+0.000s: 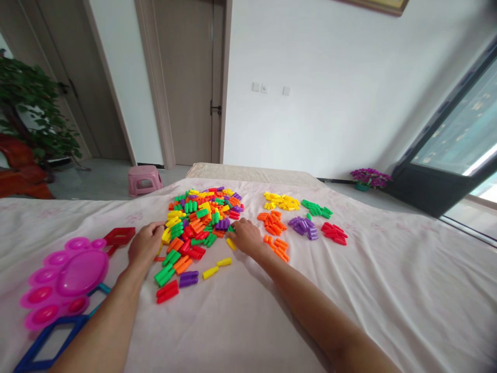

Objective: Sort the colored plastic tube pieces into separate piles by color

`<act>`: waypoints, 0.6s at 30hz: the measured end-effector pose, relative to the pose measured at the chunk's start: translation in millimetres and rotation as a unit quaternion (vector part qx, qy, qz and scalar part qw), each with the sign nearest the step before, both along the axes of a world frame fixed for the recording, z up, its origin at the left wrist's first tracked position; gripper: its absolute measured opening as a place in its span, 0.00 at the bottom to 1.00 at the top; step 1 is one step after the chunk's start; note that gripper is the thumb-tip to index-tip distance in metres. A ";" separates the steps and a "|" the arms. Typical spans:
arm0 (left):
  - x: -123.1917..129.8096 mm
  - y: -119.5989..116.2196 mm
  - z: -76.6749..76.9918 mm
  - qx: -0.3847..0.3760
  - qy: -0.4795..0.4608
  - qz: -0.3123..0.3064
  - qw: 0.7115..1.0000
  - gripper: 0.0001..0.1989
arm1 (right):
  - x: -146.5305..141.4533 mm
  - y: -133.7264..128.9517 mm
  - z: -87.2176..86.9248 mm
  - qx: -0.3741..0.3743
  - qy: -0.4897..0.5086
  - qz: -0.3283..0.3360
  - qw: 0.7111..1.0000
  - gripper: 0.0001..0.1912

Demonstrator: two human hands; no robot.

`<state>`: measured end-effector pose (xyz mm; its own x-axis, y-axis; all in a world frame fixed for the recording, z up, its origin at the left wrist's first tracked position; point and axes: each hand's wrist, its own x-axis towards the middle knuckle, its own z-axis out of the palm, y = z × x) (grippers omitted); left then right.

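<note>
Brightly multicoloured plastic pieces [202, 213], tubular, heaped

Bright, diffuse daylight enters through the dark-framed glass door [458, 124] at right, glaring white low down. A soft shadow edges the bare right forearm [306, 300]; highlights gleam on the glossy pink plastic tray [82, 274]. Wide-angle distortion tilts the flat grey-brown door [77, 67] at far left, and the outer edges look soft.

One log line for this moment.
Left hand: at left edge of multicoloured plastic block pile | right hand: at pile's right edge | purple plastic block cluster: right of right hand
</note>
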<state>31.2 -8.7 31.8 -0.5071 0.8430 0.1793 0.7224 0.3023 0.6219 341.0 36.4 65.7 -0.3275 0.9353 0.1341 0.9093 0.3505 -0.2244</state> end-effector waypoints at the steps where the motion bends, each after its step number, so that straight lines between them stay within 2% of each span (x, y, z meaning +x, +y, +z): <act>1: 0.2 0.0 0.1 0.001 0.001 0.000 1.000 0.21 | -1.4 1.6 -0.8 -0.007 0.006 -0.001 1.000 0.14; 6: 2.2 -1.0 2.1 -0.008 0.001 0.003 1.000 0.22 | 5.1 -1.0 -1.2 -0.028 0.075 0.027 0.996 0.14; 10: 1.2 -0.4 0.9 -0.010 0.001 0.004 1.000 0.22 | 27.8 -1.7 0.5 -0.003 0.127 0.053 0.991 0.13; 14: -3.6 2.0 -5.5 -0.001 0.006 0.001 1.000 0.21 | 72.7 8.8 4.6 0.036 0.206 0.044 0.977 0.09; 16: -5.8 3.2 -8.4 0.001 0.011 0.001 1.000 0.22 | 104.0 19.2 7.4 0.070 0.230 0.005 0.971 0.09; 18: -7.1 4.0 -9.9 -0.004 0.015 0.000 1.000 0.22 | 139.6 33.1 10.8 0.100 0.238 -0.062 0.964 0.09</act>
<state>24.0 -4.7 21.9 -0.5010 0.8449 0.1873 0.7409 0.3069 0.5974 480.6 69.5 76.5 -0.0718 0.9032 0.4231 0.7578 0.3252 -0.5656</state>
